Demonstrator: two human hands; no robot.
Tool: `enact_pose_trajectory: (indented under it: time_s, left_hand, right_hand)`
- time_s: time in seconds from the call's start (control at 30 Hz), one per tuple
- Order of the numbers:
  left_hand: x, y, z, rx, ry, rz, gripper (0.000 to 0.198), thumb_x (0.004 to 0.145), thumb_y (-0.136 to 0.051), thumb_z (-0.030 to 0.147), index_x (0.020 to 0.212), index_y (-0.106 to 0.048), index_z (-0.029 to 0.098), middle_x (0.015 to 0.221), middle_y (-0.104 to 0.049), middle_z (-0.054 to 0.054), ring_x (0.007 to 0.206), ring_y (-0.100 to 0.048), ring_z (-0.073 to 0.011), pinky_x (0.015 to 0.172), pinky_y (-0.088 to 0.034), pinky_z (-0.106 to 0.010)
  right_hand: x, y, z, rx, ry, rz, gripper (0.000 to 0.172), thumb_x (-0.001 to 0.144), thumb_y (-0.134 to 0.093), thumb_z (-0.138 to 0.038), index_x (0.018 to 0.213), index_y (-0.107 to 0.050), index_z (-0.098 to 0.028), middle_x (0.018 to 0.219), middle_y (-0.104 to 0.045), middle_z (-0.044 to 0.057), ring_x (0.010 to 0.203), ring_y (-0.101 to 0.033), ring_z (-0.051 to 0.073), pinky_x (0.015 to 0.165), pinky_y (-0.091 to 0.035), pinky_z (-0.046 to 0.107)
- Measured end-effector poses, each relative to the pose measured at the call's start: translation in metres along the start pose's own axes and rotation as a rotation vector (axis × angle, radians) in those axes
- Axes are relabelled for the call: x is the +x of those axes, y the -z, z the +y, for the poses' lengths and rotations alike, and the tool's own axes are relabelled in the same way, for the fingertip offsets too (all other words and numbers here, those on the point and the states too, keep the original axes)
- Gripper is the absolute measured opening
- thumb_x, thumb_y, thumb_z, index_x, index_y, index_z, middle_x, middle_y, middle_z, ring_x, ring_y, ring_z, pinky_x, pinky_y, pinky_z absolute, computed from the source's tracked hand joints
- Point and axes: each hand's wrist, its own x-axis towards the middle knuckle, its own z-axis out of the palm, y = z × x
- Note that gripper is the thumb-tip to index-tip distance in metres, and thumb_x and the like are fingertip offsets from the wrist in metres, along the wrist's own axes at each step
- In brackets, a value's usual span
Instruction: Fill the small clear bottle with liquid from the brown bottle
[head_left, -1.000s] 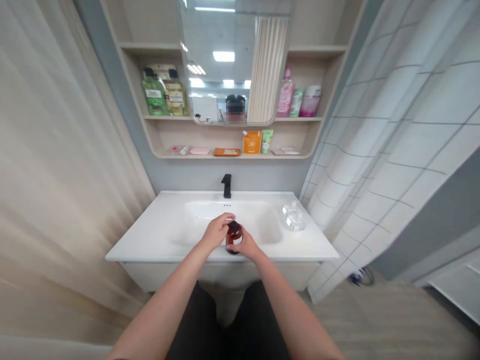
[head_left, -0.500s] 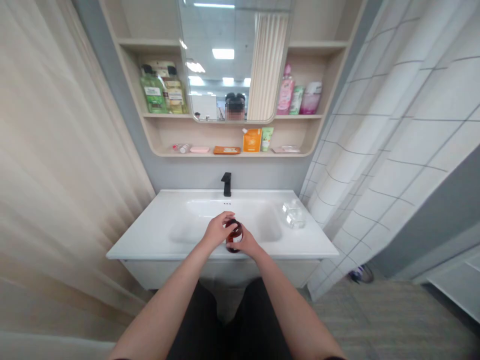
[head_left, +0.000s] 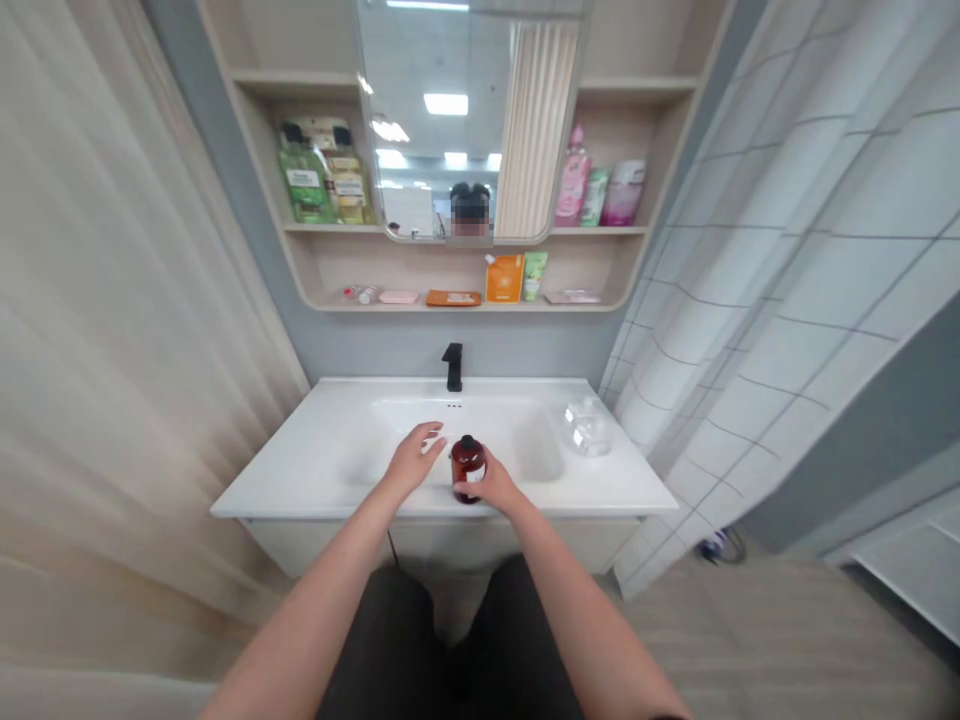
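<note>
My right grip (head_left: pixel 495 484) wraps the brown bottle (head_left: pixel 466 460) low, thumb across its front, presumably to steady it with the black cap (head_left: pixel 468 441) uncovered. The bottle is upright within that hold, near the middle of the worktop (head_left: pixel 600 492) front edge (whether resting there, I can't tell). My left grip (head_left: pixel 412 459), loosely spread and empty, hangs just beside it.

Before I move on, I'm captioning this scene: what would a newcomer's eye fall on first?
Probably the reddish-brown bottle, gripped by the right hand at the front of the white basin, the left hand open beside it. Next, the black faucet behind the basin and the orange pouch on the shelf below the mirror.
</note>
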Motion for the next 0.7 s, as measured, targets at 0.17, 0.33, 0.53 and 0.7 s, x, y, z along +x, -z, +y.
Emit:
enact_pose_trajectory:
  time_s: [0.17, 0.33, 0.53, 0.7]
  left_hand:
    - [-0.016, 0.028, -0.053, 0.445, 0.171, -0.090, 0.040, 0.099, -0.064, 0.056, 0.112, -0.078, 0.022, 0.123, -0.080, -0.019, 0.119, -0.075, -0.0352, 0.113, -0.052, -0.050]
    - [-0.026, 0.024, -0.067, 0.613, 0.243, -0.243, 0.042, 0.100, -0.057, 0.060, 0.106, -0.079, 0.024, 0.113, -0.083, -0.016, 0.112, -0.077, -0.0337, 0.100, -0.056, -0.043]
    - [-0.024, 0.025, -0.054, 0.736, 0.328, -0.373, 0.052, 0.108, -0.043, 0.060, 0.110, -0.080, 0.024, 0.116, -0.083, -0.015, 0.113, -0.077, -0.0333, 0.095, -0.055, -0.041]
    - [-0.026, 0.025, -0.050, 0.795, 0.331, -0.381, 0.051, 0.109, -0.044, 0.059, 0.117, -0.080, 0.024, 0.122, -0.083, -0.014, 0.119, -0.076, -0.0338, 0.096, -0.055, -0.041]
  right_hand:
    - [0.000, 0.001, 0.000, -0.006, 0.001, 0.005, 0.080, 0.064, -0.101, -0.045, 0.133, -0.068, -0.023, 0.125, -0.079, 0.008, 0.115, -0.072, 0.031, 0.114, -0.053, 0.051]
    - [0.002, -0.002, 0.000, -0.009, -0.021, 0.142, 0.077, 0.064, -0.097, -0.044, 0.131, -0.067, -0.023, 0.120, -0.078, 0.009, 0.110, -0.072, 0.031, 0.107, -0.056, 0.049]
    - [-0.028, 0.051, 0.001, -0.106, -0.038, 0.562, 0.073, 0.067, -0.089, -0.056, 0.125, -0.064, -0.020, 0.115, -0.073, 0.011, 0.103, -0.069, 0.032, 0.103, -0.056, 0.052]
    - [-0.085, 0.149, 0.000, -0.303, -0.120, 0.894, 0.096, 0.067, -0.089, -0.064, 0.143, -0.057, -0.016, 0.124, -0.071, 0.013, 0.105, -0.066, 0.032, 0.097, -0.055, 0.046]
